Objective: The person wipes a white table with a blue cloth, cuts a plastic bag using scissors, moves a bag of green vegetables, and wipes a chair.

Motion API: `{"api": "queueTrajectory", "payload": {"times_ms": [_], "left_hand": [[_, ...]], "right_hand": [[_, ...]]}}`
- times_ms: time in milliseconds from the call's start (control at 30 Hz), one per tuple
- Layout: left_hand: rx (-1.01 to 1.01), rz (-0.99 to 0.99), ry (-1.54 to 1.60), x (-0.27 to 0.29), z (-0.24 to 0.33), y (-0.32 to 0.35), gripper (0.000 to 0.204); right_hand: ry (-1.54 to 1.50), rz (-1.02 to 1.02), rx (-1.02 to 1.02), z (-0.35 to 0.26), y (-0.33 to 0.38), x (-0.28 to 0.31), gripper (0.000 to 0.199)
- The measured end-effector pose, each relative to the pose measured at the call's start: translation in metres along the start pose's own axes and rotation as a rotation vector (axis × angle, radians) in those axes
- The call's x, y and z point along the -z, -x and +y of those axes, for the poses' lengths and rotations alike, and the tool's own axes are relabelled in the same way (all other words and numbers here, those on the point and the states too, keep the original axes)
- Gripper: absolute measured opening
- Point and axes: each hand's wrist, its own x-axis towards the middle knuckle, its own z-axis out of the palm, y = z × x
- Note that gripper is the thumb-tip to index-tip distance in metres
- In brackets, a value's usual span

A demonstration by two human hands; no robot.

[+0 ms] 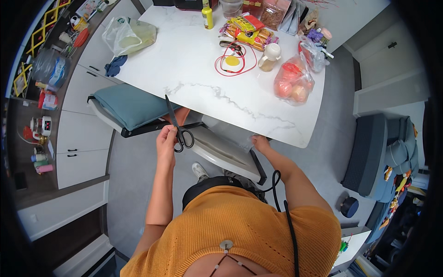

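My left hand [166, 139] grips a pair of black scissors [171, 111] around the pivot and upper handles. Their blades point up and away, just in front of the table's near edge, and the finger loops hang to the right of the hand. My right hand [261, 143] is closed at the table's near edge, pinching a corner of a clear plastic bag [226, 131]. The bag hangs below the tabletop, over the chair, and its outline is hard to make out. The two hands are well apart.
The white marble-patterned table [207, 99] bears a bag of fruit [294, 83], a lidded cup [270, 57], a red cord [255, 59], packaged food [249, 34], a yellow bottle [207, 17] and a plastic bag [129, 36]. Chairs stand at its near edge, one with a teal cushion [131, 105].
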Motion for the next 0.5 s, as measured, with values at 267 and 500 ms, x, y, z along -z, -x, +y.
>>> {"api": "queueTrajectory", "payload": {"times_ms": [267,500], "left_hand": [[-0.032,-0.028,0.077,0.008,0.004,-0.007,0.011],[-0.067,-0.059,0.115,0.057,0.014,-0.010,0.012]], "right_hand": [[0.291,-0.449,-0.034,0.005,-0.018,0.008,0.020],[-0.290,-0.317,-0.048,-0.118,-0.005,0.090,0.021]]}}
